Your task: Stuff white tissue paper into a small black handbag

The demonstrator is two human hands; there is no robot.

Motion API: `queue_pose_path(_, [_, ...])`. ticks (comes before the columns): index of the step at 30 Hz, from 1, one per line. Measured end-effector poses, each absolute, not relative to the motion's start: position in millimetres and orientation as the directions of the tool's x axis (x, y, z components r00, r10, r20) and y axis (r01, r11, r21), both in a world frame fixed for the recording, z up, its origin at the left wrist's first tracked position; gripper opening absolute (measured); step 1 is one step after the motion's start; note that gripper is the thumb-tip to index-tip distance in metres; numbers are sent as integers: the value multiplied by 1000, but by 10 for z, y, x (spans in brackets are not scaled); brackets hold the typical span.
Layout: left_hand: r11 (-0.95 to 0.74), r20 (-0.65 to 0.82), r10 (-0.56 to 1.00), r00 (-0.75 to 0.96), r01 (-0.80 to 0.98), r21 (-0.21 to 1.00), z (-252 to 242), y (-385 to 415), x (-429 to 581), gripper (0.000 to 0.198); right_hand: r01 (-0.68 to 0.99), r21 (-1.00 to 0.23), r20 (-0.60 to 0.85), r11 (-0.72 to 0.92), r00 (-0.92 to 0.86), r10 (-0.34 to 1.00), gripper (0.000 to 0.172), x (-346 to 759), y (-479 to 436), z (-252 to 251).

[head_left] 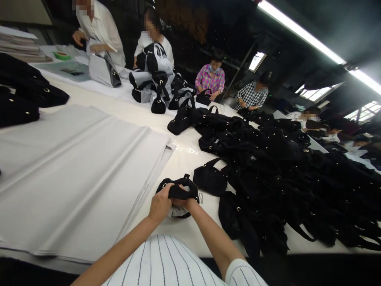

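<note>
A small black fabric bag [181, 190] with a light lining lies on the white table [190, 153] just in front of me. My left hand [160, 203] is closed on its left side. My right hand [185, 202] grips the bag from the right, its fingers tucked into the fabric. A bit of pale paper or lining [175, 212] shows under the hands. Another black bag [210, 178] sits just right of the one I hold.
A big heap of black bags [282, 171] covers the table's right side. A stack of white sheets [80, 174] lies at left. Black and grey bags [154, 83] stand farther back. Several people sit or stand along the far edge, handling bags.
</note>
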State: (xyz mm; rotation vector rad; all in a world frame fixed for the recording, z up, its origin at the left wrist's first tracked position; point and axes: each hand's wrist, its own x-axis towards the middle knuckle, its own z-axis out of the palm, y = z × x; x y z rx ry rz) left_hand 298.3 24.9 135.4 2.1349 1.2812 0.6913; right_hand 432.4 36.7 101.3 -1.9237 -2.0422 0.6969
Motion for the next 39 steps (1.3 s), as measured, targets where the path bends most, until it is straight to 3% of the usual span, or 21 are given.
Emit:
queue_pose_path(3, [-306, 101, 942, 319, 698, 648, 1375, 437, 2957, 47, 844, -534, -214, 54, -197, 957, 28, 4446, 202, 1265])
queue_pose_path(6, [-210, 9, 965, 264, 747, 630, 1374, 640, 2900, 40, 770, -620, -179, 150, -324, 929, 52, 4519, -38, 1544])
queue_pose_path(9, [-135, -113, 957, 267, 754, 642, 1359, 750, 2895, 35, 796, -583, -191, 164, -331, 924, 72, 4503, -203, 1657])
queue_pose_path(12, [-174, -144, 932, 334, 758, 628, 1329, 732, 2931, 36, 852, -519, -219, 62, -203, 954, 59, 4436, -235, 1547])
queue_pose_path(18, [-324, -81, 889, 452, 742, 588, 1265, 674, 2917, 46, 826, -549, -188, -127, 26, 982, 34, 4497, 64, 1271])
queue_pose_path(25, [-282, -97, 881, 463, 680, 677, 1239, 673, 2881, 43, 871, -466, -102, -157, 123, 987, 24, 4304, 265, 1175])
queue_pose_path(31, [-198, -45, 945, 323, 680, 706, 1263, 593, 3031, 44, 924, -353, -57, -145, 134, 989, 33, 4092, 79, 1111])
queue_pose_path(33, [-187, -39, 953, 300, 687, 702, 1281, 624, 3045, 44, 916, -385, -42, -113, 105, 994, 36, 4132, -22, 1149])
queue_pose_path(37, [-171, -42, 959, 282, 688, 705, 1316, 771, 2978, 35, 805, -590, -18, -61, 62, 998, 66, 4189, -311, 1249])
queue_pose_path(39, [-155, -60, 959, 276, 690, 707, 1329, 821, 2951, 31, 743, -663, -43, -91, 84, 996, 64, 4175, -417, 1260])
